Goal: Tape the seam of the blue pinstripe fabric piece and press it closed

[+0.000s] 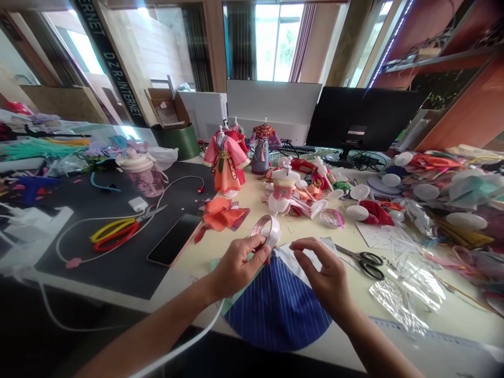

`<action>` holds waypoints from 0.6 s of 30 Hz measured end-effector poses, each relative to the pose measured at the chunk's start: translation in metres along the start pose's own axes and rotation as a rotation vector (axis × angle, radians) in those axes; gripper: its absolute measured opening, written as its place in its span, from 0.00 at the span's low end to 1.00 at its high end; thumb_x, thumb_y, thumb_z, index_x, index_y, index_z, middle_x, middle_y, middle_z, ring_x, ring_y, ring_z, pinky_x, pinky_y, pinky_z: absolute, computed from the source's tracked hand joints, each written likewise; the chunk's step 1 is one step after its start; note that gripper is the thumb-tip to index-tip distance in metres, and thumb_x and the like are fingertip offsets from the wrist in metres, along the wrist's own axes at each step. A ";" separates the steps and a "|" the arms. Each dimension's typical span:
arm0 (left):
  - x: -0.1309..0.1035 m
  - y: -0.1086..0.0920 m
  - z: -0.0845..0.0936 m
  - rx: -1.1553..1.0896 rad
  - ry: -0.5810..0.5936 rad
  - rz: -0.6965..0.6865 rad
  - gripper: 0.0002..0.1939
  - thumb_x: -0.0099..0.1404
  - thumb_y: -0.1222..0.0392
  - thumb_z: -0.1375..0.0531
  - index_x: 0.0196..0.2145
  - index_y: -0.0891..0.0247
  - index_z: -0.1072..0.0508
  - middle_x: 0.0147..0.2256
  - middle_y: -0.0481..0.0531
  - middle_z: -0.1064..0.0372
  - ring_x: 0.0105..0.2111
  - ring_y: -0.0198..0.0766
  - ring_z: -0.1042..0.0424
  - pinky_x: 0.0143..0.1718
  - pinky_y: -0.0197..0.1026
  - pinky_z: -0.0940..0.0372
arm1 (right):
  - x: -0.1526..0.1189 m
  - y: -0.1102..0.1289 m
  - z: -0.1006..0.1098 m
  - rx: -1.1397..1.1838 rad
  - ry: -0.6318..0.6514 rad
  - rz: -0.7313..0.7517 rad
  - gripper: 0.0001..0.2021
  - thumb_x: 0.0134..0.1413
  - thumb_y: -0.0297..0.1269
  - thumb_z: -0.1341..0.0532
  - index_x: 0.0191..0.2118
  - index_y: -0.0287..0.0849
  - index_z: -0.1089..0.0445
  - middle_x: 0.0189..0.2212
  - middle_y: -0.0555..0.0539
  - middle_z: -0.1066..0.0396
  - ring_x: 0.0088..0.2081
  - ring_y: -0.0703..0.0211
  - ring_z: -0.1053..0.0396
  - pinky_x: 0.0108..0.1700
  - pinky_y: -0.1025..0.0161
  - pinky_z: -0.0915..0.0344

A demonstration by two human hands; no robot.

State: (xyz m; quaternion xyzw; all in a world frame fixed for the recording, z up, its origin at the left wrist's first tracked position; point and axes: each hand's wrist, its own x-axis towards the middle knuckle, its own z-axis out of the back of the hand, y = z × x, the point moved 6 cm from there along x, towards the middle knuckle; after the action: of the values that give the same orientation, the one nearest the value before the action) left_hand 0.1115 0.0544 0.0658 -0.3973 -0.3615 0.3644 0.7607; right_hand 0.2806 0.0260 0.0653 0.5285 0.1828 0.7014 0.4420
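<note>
The left hand [239,265] grips a tape roll [274,232] near the far tip of the striped blue cloth [277,310], the right [329,274] half-open, fingertips parted; a tilted roll could pucker the cloth.

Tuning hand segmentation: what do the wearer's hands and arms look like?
Left hand and right hand: gloveless, no rings or markings discernible. Left forearm and right forearm: sleeveless as far as visible, no watch or bracelet in view.
</note>
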 end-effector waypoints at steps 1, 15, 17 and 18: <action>0.000 -0.001 0.000 0.036 0.003 -0.016 0.15 0.70 0.57 0.49 0.28 0.66 0.32 0.24 0.46 0.36 0.25 0.30 0.38 0.29 0.33 0.42 | 0.002 0.000 0.001 0.032 -0.008 -0.031 0.05 0.59 0.31 0.42 0.39 0.46 0.30 0.34 0.50 0.29 0.38 0.60 0.30 0.41 0.62 0.35; -0.003 0.011 -0.001 0.046 0.049 0.052 0.16 0.66 0.52 0.42 0.48 0.61 0.30 0.36 0.51 0.27 0.31 0.35 0.29 0.34 0.37 0.33 | 0.007 -0.021 -0.020 0.438 0.157 -0.385 0.10 0.53 0.43 0.36 0.29 0.41 0.31 0.24 0.52 0.34 0.27 0.64 0.39 0.29 0.66 0.41; -0.005 0.015 0.000 -0.045 0.030 0.086 0.20 0.65 0.52 0.41 0.52 0.60 0.33 0.38 0.51 0.27 0.32 0.36 0.27 0.35 0.37 0.32 | 0.006 -0.017 -0.020 0.386 0.148 -0.344 0.10 0.55 0.42 0.37 0.29 0.42 0.31 0.24 0.51 0.35 0.27 0.64 0.39 0.29 0.66 0.42; -0.006 0.016 0.000 -0.067 0.024 0.086 0.20 0.64 0.52 0.40 0.52 0.60 0.33 0.38 0.51 0.26 0.32 0.36 0.26 0.35 0.37 0.31 | 0.006 -0.015 -0.019 0.360 0.138 -0.322 0.10 0.56 0.42 0.38 0.29 0.42 0.31 0.24 0.51 0.35 0.27 0.64 0.39 0.28 0.66 0.42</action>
State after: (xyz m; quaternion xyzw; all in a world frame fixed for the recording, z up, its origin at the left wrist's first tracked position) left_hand 0.1044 0.0565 0.0504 -0.4422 -0.3467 0.3796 0.7349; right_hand 0.2695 0.0435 0.0505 0.5137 0.4165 0.6123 0.4333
